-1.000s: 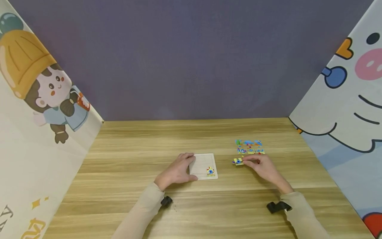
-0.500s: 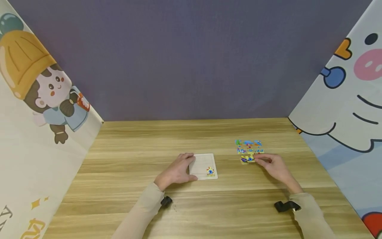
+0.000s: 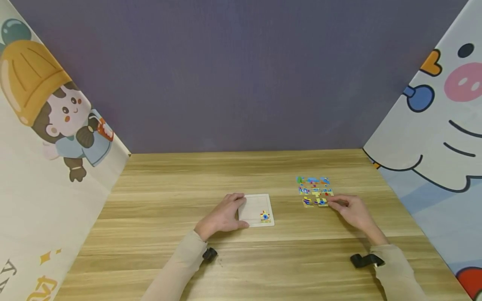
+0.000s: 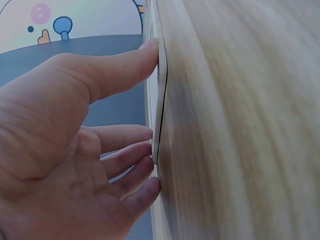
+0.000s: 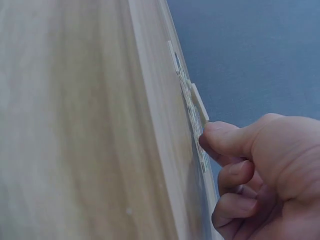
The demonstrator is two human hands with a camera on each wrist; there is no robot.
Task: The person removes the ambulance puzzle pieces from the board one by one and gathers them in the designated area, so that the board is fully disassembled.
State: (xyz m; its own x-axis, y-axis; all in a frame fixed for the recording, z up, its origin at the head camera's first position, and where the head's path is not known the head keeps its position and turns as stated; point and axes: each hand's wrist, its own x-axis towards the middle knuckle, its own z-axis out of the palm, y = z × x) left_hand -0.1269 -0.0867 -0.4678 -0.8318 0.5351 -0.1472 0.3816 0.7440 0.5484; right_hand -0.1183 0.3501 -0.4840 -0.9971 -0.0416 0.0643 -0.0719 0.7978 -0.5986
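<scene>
My right hand (image 3: 351,211) pinches a small yellow jigsaw piece (image 3: 321,202) with a blue round mark, between thumb and index finger. In the right wrist view this piece (image 5: 200,103) is seen edge-on, tilted just off the wooden table, while the other fingers curl in. My left hand (image 3: 225,214) rests on the left side of a pale square puzzle tray (image 3: 254,202), its thumb at the near left corner and its fingers at the far left one. A similar yellow piece (image 3: 265,216) lies in the tray's near right corner.
Several colourful jigsaw pieces (image 3: 312,180) lie in rows right of the tray. One piece (image 3: 307,202) lies just left of the held one. The wooden table (image 3: 180,179) ends at a dark back panel (image 3: 241,83), with cartoon-printed panels on both sides.
My right hand has moved right with the pinched piece, from left of the rows to their near right side, uncovering the piece at near left. The left hand and tray stay put.
</scene>
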